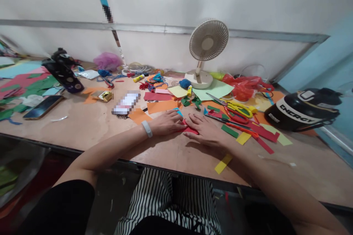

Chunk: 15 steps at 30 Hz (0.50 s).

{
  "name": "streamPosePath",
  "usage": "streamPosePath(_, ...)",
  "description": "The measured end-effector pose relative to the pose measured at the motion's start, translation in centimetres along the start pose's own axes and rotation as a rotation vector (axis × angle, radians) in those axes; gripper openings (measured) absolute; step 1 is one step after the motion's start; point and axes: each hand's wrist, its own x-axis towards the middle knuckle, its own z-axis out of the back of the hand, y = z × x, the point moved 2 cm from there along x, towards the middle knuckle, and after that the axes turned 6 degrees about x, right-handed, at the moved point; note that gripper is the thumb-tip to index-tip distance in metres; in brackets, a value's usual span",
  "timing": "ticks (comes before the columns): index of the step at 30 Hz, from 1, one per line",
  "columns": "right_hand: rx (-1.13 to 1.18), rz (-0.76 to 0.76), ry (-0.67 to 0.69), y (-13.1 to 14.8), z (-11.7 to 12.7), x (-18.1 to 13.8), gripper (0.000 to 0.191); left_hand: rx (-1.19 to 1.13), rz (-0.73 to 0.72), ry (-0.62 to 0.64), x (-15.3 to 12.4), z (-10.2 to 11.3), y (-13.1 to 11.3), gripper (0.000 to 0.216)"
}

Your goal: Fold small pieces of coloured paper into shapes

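A small red piece of paper [189, 129] lies on the wooden table [91, 125] in front of me. My left hand [167, 122], with a white band on its wrist, lies flat on the paper's left side, fingers stretched out. My right hand [205, 130] presses flat on its right side, fingers spread. Most of the paper is hidden under both hands.
Coloured paper scraps and strips litter the table. Scissors with yellow handles [239, 108] and red handles [234, 115] lie to the right. A small white fan [206, 49] stands at the back, a black helmet [303, 110] far right, a phone [42, 106] at left.
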Motion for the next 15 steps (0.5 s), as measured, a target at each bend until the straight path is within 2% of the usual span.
streamPosePath(9,-0.052,-0.02,0.009,1.0,0.7,-0.1,0.088,0.033,-0.012,-0.011,-0.1,0.0,0.1,0.029)
streamPosePath(15,-0.094,-0.05,0.046,0.0,0.4,-1.1,0.095,0.056,0.027,-0.015,-0.1,0.2,-0.4,0.029)
